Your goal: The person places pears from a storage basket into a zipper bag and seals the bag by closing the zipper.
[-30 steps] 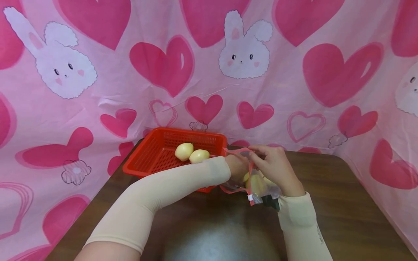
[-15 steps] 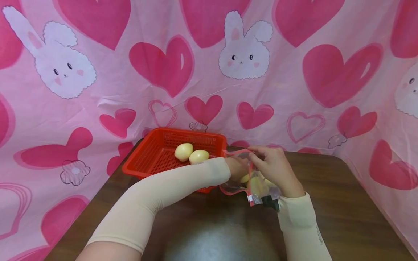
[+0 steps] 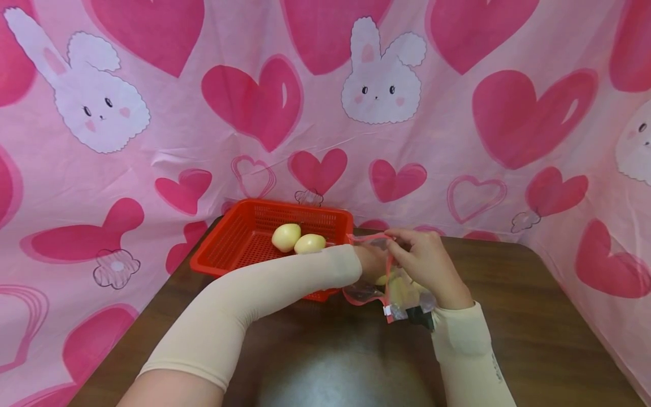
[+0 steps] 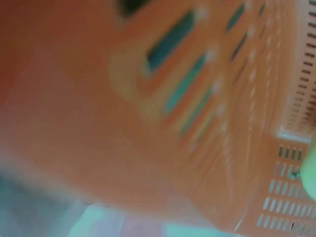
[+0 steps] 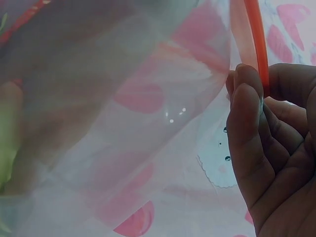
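Observation:
A clear zip bag (image 3: 364,295) with a red zip edge stands at the basket's right side, its mouth spread. My right hand (image 3: 428,263) pinches the red edge between thumb and fingers, as the right wrist view also shows the hand (image 5: 269,133) doing. Into the bag's mouth reaches my left hand (image 3: 373,261). Its fingers are mostly hidden by the bag and the right hand, so their grip is unclear. Pale yellow fruits (image 3: 400,289) show through the plastic. Two more round pale yellow fruits (image 3: 310,244) lie in the red basket (image 3: 216,268).
The basket's slotted wall (image 4: 237,148) fills much of the left wrist view, with a fruit (image 4: 310,173) at the right edge. A dark wooden table (image 3: 325,362) lies beneath. Behind hangs a pink cloth (image 3: 325,130) with hearts and rabbits.
My left hand has shifted slightly right, deeper into the bag. The right hand keeps its pinch on the red edge, almost still. The fruits in the basket have not moved.

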A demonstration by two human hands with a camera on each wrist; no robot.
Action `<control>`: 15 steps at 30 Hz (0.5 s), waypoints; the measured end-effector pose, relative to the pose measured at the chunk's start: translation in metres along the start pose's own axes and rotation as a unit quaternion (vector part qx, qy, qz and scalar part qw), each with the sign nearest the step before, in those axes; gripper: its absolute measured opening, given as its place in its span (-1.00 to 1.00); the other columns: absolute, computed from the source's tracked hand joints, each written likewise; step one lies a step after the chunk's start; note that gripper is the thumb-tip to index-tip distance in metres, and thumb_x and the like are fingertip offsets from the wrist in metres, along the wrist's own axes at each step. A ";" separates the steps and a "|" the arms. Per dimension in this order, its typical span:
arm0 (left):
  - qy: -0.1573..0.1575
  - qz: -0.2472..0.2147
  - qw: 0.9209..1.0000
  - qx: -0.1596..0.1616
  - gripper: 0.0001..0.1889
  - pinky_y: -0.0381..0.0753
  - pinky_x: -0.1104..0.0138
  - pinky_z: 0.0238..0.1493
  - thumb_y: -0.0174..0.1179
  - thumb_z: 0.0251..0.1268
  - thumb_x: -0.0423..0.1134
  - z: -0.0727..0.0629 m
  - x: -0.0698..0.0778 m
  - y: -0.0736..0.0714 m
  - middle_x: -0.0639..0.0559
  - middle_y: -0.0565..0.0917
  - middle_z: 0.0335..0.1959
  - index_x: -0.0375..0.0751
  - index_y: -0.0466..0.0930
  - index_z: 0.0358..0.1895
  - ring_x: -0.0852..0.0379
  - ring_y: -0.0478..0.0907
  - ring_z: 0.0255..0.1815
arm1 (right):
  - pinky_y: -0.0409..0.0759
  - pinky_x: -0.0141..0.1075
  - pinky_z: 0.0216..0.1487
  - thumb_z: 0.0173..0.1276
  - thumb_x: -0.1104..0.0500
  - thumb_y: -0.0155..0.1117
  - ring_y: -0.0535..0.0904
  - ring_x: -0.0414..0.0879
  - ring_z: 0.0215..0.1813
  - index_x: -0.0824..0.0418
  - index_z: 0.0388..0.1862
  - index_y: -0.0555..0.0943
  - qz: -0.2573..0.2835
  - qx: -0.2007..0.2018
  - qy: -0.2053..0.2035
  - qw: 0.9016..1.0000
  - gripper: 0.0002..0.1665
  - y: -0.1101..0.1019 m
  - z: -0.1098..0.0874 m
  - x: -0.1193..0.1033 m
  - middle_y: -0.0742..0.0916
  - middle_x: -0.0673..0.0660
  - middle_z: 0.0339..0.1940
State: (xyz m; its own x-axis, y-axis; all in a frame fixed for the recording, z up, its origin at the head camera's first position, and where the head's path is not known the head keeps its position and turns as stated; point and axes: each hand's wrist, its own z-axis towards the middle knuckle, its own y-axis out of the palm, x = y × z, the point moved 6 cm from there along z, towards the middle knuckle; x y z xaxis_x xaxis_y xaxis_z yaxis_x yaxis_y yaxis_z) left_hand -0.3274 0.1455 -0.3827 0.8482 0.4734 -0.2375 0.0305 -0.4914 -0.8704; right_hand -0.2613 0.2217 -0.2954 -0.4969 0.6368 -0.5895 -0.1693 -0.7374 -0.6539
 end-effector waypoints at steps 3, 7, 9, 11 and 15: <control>-0.001 0.048 0.999 -0.011 -0.64 0.59 0.30 -0.12 0.39 0.11 0.00 0.004 0.002 0.004 0.09 0.63 -0.39 -0.03 0.62 -0.06 0.12 0.54 -0.31 | 0.63 -0.33 -0.41 0.35 0.20 0.30 0.60 -0.24 -0.53 0.22 0.02 0.70 0.002 -0.002 -0.001 1.000 -0.71 0.000 0.000 0.000 0.73 -0.02 -0.46; 0.007 0.064 0.998 -0.013 -0.62 0.59 0.30 -0.13 0.44 0.04 0.03 0.004 0.005 0.006 0.11 0.62 -0.40 -0.01 0.64 -0.09 0.12 0.54 -0.31 | 0.63 -0.34 -0.41 0.34 0.20 0.31 0.61 -0.25 -0.53 0.23 0.02 0.70 0.003 0.001 0.000 1.000 -0.71 0.000 0.001 0.000 0.74 -0.02 -0.44; 0.010 0.056 0.998 -0.013 -0.62 0.60 0.30 -0.15 0.46 0.02 0.01 0.003 0.005 0.006 0.12 0.62 -0.42 0.00 0.63 -0.10 0.12 0.55 -0.34 | 0.63 -0.35 -0.41 0.34 0.21 0.31 0.61 -0.25 -0.53 0.24 0.02 0.70 0.003 0.002 0.004 1.000 -0.71 0.000 0.001 0.001 0.74 -0.02 -0.43; 0.012 0.048 0.999 -0.015 -0.63 0.60 0.30 -0.18 0.46 0.02 0.01 0.002 0.004 0.006 0.12 0.63 -0.44 0.00 0.63 -0.11 0.12 0.56 -0.36 | 0.63 -0.35 -0.40 0.34 0.20 0.30 0.62 -0.25 -0.52 0.24 0.02 0.70 0.004 -0.001 0.007 1.000 -0.71 0.001 0.001 0.001 0.74 -0.01 -0.42; 0.001 0.022 1.000 -0.022 -0.63 0.60 0.29 -0.19 0.48 -0.02 0.01 0.003 0.002 0.008 0.12 0.63 -0.46 0.00 0.65 -0.14 0.11 0.56 -0.36 | 0.64 -0.33 -0.39 0.35 0.19 0.30 0.63 -0.22 -0.51 0.22 0.04 0.69 0.006 -0.007 0.019 1.000 -0.69 0.001 0.001 0.002 0.74 -0.01 -0.42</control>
State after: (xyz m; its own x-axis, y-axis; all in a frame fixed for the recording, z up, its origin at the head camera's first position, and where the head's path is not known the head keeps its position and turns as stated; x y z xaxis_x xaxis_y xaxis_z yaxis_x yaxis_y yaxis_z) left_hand -0.3272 0.1451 -0.3912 0.8507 0.4488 -0.2738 0.0169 -0.5439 -0.8390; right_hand -0.2632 0.2219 -0.2972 -0.4669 0.6359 -0.6144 -0.1507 -0.7419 -0.6534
